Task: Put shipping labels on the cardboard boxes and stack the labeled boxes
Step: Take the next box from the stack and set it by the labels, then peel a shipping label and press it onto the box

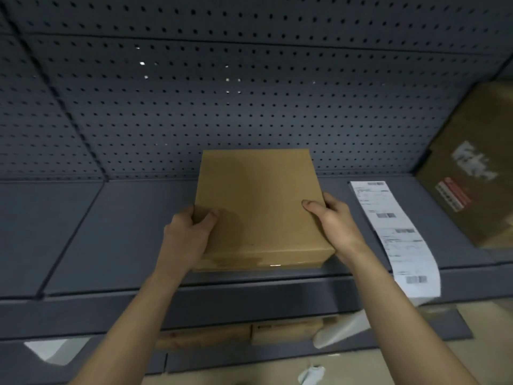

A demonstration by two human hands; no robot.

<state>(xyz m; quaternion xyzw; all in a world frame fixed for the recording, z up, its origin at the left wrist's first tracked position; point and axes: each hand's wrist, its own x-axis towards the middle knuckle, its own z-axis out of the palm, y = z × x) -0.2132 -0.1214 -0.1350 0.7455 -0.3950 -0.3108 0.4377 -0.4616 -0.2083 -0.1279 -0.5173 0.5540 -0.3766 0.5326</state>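
Dim bluish light, soft focus, blurred right edge, wide-angle bending

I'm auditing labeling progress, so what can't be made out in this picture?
Head view:
- Strip of labels: print too small and blurred to read.
- Box: underside and far side hidden by the box itself.
- Left hand, right hand: most fingers hidden behind the box.
- Big box: cut off by right edge, print blurred.

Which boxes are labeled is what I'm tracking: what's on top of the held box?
Only the thumbs of the left hand and right hand lie on the cardboard box; its top shows no label. Patches under the thumbs are covered.
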